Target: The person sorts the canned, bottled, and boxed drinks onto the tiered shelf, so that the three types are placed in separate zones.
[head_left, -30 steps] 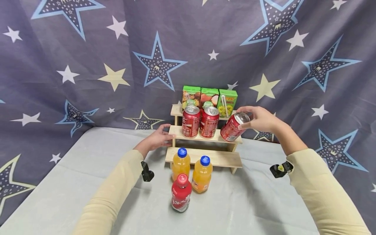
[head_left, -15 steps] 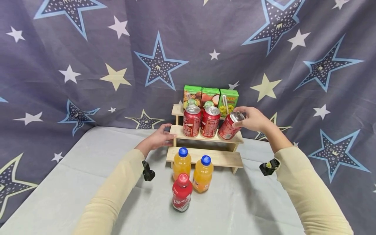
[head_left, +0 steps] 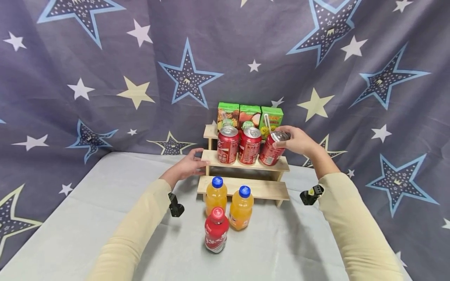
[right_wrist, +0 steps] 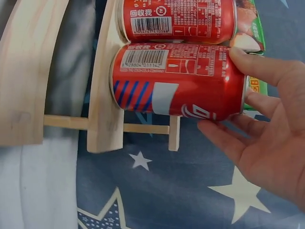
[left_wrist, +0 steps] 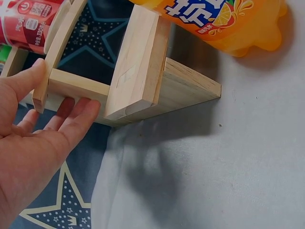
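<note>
A three-tier wooden stand (head_left: 260,189) stands on the table. My right hand (head_left: 299,140) grips the upper end of a red soda can (right_wrist: 176,81), thumb on one side and fingers on the other. That can leans slightly at the right end of the middle tier, beside two upright red cans (head_left: 227,146) (head_left: 250,147). In the right wrist view its base meets the board. My left hand (head_left: 188,168) holds the left end of the middle tier; in the left wrist view the thumb (left_wrist: 35,74) lies on one face of the board, fingers on the other.
Several drinks stand around: green-topped juice boxes (head_left: 228,113) on the top tier, two orange bottles (head_left: 216,195) (head_left: 241,210) with blue caps and a red bottle (head_left: 216,232) in front of the stand. A star-patterned cloth (head_left: 225,50) hangs behind.
My right hand has moved left with the can, bringing it beside the middle can and tilting it closer to upright. The left hand has stayed on the stand.
</note>
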The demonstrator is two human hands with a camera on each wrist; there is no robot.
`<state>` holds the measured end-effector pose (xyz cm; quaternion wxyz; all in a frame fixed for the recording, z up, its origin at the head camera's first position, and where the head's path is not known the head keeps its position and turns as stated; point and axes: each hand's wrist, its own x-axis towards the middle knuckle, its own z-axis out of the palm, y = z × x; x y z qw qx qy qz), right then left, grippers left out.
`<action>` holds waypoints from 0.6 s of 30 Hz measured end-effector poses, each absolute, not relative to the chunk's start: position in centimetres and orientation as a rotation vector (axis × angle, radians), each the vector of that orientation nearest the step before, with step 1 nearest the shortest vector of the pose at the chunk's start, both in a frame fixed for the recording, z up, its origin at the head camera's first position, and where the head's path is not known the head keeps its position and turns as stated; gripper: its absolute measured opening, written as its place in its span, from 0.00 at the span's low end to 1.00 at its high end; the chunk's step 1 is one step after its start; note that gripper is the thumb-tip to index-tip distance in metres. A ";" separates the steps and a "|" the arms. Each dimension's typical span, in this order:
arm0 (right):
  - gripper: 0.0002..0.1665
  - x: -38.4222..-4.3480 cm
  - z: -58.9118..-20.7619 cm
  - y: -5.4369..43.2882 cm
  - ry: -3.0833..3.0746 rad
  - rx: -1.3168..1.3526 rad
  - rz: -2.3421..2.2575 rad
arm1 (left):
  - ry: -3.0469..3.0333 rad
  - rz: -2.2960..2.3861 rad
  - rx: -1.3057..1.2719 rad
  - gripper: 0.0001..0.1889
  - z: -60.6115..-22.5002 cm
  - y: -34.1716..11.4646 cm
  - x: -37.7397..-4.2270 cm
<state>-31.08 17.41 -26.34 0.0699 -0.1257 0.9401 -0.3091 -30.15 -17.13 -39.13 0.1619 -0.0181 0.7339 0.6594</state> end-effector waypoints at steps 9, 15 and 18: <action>0.37 -31.6 -27.7 17.5 2.834 -0.432 -1.027 | 2.087 1.871 -0.027 0.38 -39.4 -17.1 -30.2; 0.41 -31.8 -28.3 17.3 2.819 -0.455 -1.085 | 2.085 1.892 -0.041 0.38 -39.3 -17.2 -30.2; 0.43 -31.8 -28.7 17.2 2.809 -0.440 -1.132 | 2.084 1.889 -0.039 0.38 -39.5 -17.3 -30.4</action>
